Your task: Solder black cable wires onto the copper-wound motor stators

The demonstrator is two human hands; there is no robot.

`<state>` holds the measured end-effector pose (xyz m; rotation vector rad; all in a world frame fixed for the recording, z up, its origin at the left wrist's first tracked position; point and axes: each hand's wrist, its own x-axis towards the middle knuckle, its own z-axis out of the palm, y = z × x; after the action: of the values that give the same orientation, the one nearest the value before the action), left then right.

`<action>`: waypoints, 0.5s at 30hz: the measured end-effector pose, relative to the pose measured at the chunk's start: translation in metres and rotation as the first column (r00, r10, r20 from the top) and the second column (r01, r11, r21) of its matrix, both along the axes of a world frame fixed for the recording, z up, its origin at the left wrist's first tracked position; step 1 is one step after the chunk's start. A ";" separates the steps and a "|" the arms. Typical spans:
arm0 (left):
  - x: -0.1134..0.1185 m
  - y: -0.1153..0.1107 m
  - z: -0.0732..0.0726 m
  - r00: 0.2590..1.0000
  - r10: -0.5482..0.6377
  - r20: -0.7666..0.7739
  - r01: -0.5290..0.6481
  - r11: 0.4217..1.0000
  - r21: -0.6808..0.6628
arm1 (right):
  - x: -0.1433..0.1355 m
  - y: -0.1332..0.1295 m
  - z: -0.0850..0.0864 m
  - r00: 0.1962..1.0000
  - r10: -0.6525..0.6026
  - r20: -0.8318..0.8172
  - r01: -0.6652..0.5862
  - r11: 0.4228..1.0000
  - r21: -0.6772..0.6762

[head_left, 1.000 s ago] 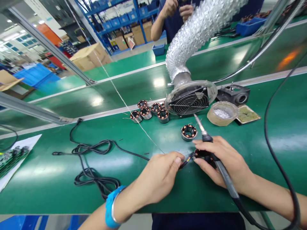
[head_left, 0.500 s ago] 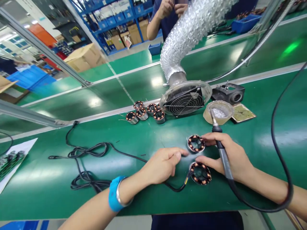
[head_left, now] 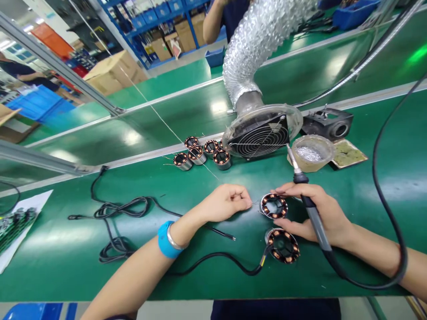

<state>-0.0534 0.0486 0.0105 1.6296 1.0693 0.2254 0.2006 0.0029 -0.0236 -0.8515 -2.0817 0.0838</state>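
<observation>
My right hand (head_left: 322,213) holds a soldering iron (head_left: 313,218) with its tip pointing up and away. The thumb and fingers of the same hand close around the sides of a copper-wound motor stator (head_left: 264,209). Just left of this stator, my left hand (head_left: 230,202) is closed in a pinch at a thin wire (head_left: 255,203) that sticks out from it. Below lies a second stator (head_left: 289,262) with a black cable (head_left: 230,254) joined to it by coloured leads. Another black cable (head_left: 222,232) ends under my left wrist.
Several stators (head_left: 223,165) stand by the back rail, beside a fume extractor fan (head_left: 260,140) on a silver duct (head_left: 240,66). A bowl of solder (head_left: 308,154), a sponge tray (head_left: 350,153) and a black iron stand (head_left: 328,124) sit at the right. Circuit boards (head_left: 15,226) lie far left.
My left hand has gone from a pointing finger to a pinch and moved slightly up, uncovering a cable end. The stator in my right hand has turned a little; its thin wire now shows.
</observation>
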 end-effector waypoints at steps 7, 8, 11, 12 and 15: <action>0.004 -0.001 0.002 0.987 -0.160 -0.001 0.160 0.987 -0.016 | 0.004 -0.004 -0.005 0.997 0.075 -0.007 -0.075 0.997 -0.027; 0.005 -0.002 0.002 0.991 -0.135 -0.003 0.135 0.991 0.005 | 0.004 -0.004 -0.005 0.998 0.063 0.004 -0.063 0.998 -0.016; 0.007 -0.008 0.005 0.998 -0.070 -0.005 0.071 0.995 0.075 | 0.002 -0.007 -0.008 0.999 -0.006 0.044 0.004 0.999 0.036; 0.007 -0.010 0.006 0.996 -0.085 -0.013 0.085 0.992 0.094 | 0.003 -0.008 -0.012 0.999 -0.029 0.045 0.027 0.998 0.048; 0.007 -0.012 0.010 0.986 -0.143 -0.084 0.149 0.986 0.070 | 0.011 -0.005 -0.034 0.997 -0.081 0.009 0.081 0.996 -0.022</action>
<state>-0.0462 0.0368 0.0203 1.7898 1.0049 0.1069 0.2116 -0.0025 -0.0579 -0.9499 -2.0543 0.0604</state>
